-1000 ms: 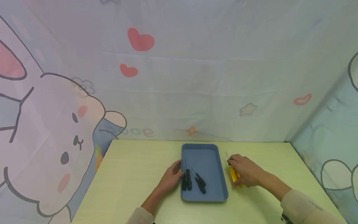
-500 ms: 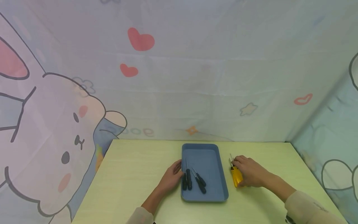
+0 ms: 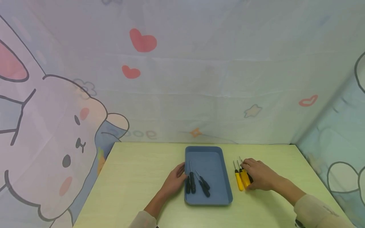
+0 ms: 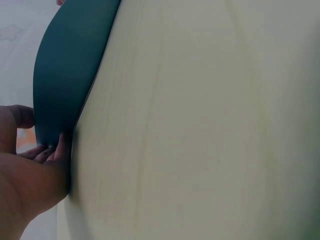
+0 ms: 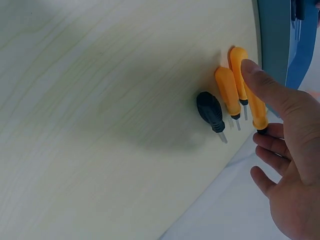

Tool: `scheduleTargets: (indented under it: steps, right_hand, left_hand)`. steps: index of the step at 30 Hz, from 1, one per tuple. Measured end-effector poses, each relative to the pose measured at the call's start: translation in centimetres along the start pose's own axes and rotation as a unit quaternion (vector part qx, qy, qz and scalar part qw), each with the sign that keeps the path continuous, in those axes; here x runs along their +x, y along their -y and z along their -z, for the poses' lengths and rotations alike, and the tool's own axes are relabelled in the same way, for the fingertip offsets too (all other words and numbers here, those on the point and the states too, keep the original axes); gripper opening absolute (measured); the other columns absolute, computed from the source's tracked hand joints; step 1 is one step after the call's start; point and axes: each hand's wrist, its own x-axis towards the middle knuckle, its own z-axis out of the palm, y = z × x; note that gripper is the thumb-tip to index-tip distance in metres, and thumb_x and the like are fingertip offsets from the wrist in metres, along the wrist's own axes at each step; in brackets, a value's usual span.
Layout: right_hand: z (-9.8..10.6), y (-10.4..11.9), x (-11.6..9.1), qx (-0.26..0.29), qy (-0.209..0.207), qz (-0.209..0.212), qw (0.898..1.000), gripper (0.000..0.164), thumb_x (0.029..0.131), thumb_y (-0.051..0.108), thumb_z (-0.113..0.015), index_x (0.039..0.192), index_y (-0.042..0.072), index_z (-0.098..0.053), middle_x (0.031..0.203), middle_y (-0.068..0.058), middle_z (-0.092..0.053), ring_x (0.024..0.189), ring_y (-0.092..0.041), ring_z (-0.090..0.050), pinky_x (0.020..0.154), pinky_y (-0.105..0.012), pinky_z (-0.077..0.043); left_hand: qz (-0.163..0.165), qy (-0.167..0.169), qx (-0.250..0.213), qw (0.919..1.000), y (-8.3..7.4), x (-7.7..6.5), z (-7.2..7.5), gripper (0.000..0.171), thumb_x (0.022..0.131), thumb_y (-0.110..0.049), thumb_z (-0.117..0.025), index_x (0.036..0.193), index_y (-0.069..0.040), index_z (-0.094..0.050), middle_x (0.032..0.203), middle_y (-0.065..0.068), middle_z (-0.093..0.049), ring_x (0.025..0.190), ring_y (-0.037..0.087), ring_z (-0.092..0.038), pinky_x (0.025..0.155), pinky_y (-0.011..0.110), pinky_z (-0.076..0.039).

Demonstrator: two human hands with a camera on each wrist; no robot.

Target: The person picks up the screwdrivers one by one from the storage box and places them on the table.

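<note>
At the left wall of the blue-grey tray (image 3: 208, 204), my left hand (image 3: 174, 179) holds the rim, thumb on top and fingers against the outer side. In the left wrist view, that hand (image 4: 37, 167) sits at the tray's end. To the right of the tray, my right hand (image 3: 260, 173) pinches a yellow-handled screwdriver (image 5: 257, 111) between thumb and fingers. Beside it lie two more yellow-handled screwdrivers, one of them the leftmost screwdriver (image 3: 239, 181). A black-handled screwdriver (image 5: 210, 110) lies close by, mostly hidden by the hand in the head view.
Several black-handled screwdrivers (image 3: 192, 182) lie in the tray's left half, shafts pointing away. A pale wood-grain table (image 3: 137, 177) carries everything. Behind it hangs a cloth (image 3: 182, 79) printed with hearts and a rabbit.
My right hand has moved slightly right with the yellow-handled screwdriver, and the other yellow-handled screwdrivers have come into sight on its left. The left hand and tray stay put.
</note>
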Motion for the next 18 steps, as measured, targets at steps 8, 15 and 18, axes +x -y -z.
scheduleTargets:
  steps: [8, 15, 18]
  right_hand:
    - [0.44, -0.36, -0.3, -0.007, 0.001, -0.01, 1.0, 0.094, 0.068, 0.042, -0.1, 0.137, -0.008, -0.061, 0.137, -0.021, -0.059, 0.129, -0.042, -0.055, 0.098, -0.063, -0.052]
    - [0.66, -0.55, -0.44, -0.016, 0.0, -0.008, 1.0, 0.093, 0.067, 0.042, -0.1, 0.137, -0.007, -0.062, 0.134, -0.02, -0.06, 0.126, -0.042, -0.057, 0.096, -0.062, -0.053]
    - [0.58, -0.81, -0.57, -0.017, -0.001, -0.009, 1.0, 0.093, 0.068, 0.041, -0.1, 0.137, -0.007, -0.061, 0.134, -0.02, -0.06, 0.127, -0.042, -0.056, 0.097, -0.062, -0.053]
  left_hand:
    - [-0.003, 0.002, 0.003, 1.0, 0.12, 0.11, -0.02, 0.062, 0.104, -0.009, -0.055, 0.161, 0.006, -0.035, 0.165, 0.025, -0.039, 0.153, 0.041, -0.038, 0.125, 0.051, -0.032]
    - [0.003, 0.003, 0.002, 1.0, 0.04, -0.05, -0.03, 0.063, 0.103, -0.008, -0.055, 0.161, 0.006, -0.035, 0.165, 0.025, -0.039, 0.153, 0.041, -0.038, 0.125, 0.051, -0.032]
    - [0.004, 0.003, -0.002, 1.0, -0.13, -0.17, -0.02, 0.063, 0.103, -0.009, -0.056, 0.161, 0.005, -0.035, 0.165, 0.024, -0.039, 0.153, 0.04, -0.038, 0.125, 0.051, -0.032]
